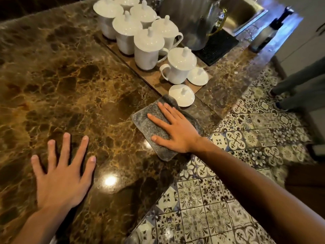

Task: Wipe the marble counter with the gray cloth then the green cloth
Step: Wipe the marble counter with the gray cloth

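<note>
A: Item one, gray cloth (158, 125)?
B: Lies flat on the marble counter (70, 85), right of frame centre, near the counter's edge. The right hand (175, 131) presses on it, palm down, fingers spread, grasping nothing.
A: Item two, left hand (61, 176)?
B: Lower left of frame, splayed flat on bare marble, empty.
A: Other stock?
B: White lidded mugs (149, 48) on a brown tray (154, 80), upper centre.

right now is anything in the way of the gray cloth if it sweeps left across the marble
Nothing visible blocks it leftward: the marble counter is bare there. Only the left hand rests lower left; a loose white lid touches the gray cloth behind.
</note>
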The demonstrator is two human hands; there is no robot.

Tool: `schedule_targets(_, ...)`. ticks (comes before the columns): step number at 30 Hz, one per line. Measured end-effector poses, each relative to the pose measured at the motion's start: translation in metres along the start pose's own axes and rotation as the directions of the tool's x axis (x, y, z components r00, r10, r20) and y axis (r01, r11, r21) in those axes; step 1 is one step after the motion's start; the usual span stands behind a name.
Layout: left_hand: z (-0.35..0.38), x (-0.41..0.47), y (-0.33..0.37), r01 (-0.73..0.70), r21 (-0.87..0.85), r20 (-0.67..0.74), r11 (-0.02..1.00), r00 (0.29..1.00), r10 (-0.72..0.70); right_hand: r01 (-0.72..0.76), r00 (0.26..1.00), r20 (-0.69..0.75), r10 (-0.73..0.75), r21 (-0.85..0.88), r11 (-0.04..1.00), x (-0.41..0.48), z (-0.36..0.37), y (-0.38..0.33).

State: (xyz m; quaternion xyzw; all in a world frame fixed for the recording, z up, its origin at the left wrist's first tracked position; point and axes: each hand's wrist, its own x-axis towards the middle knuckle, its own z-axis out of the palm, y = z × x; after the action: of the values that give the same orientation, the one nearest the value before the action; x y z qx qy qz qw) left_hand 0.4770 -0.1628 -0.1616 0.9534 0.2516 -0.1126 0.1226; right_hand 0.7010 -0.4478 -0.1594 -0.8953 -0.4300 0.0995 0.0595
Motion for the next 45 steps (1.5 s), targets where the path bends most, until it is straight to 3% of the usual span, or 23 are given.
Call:
schedule_targets(9,0.005,0.002,-0.002,0.018,-0.043,-0.029,0.999,0.999,-0.019,-0.106,0.994,0.004,0.106,-0.033,0.994,-0.071,0.011,-0.002)
schedule_targets(14,0.007,0.003,-0.001,0.013,-0.035,-0.032,0.999,0.999,-0.014,-0.311,0.950,-0.026,0.313,0.053,0.949,-0.099,0.013,0.021)
schedule_targets(18,0.006,0.002,0.000,0.016,0.000,-0.035,1.000,0.999,-0.016,-0.359,0.929,-0.083,0.361,0.038,0.932,-0.088,0.006,0.045)
schedule_targets(21,0.006,0.002,-0.001,0.019,0.009,-0.035,1.000,0.999,-0.018,-0.323,0.945,-0.041,0.323,0.010,0.946,-0.091,0.016,0.020)
schedule_targets(27,0.008,0.004,-0.003,0.019,-0.023,-0.017,1.000,1.000,-0.019,-0.117,0.992,-0.035,0.118,0.030,0.993,-0.122,0.033,-0.029)
schedule_targets(30,0.008,0.002,-0.001,0.011,-0.010,-0.034,1.000,0.999,-0.011,-0.176,0.984,-0.032,0.178,0.035,0.984,-0.110,0.021,0.005)
schedule_targets(33,0.006,0.002,0.001,0.019,0.042,-0.044,0.999,0.999,-0.017,-0.317,0.942,-0.100,0.319,0.040,0.948,-0.091,0.007,0.051)
schedule_targets(36,0.005,0.001,0.004,0.016,0.056,-0.061,0.998,0.998,-0.012,-0.346,0.918,-0.193,0.347,0.039,0.937,-0.085,0.014,0.062)
schedule_targets(40,0.004,-0.002,0.001,0.001,0.049,-0.049,0.999,0.999,0.002,-0.325,0.883,-0.317,0.345,0.118,0.938,-0.092,0.034,0.018)
schedule_targets(45,0.003,-0.037,-0.008,-0.051,0.007,-0.015,0.999,0.999,0.051,-0.161,0.847,-0.472,0.244,0.210,0.964,-0.108,0.078,-0.082)
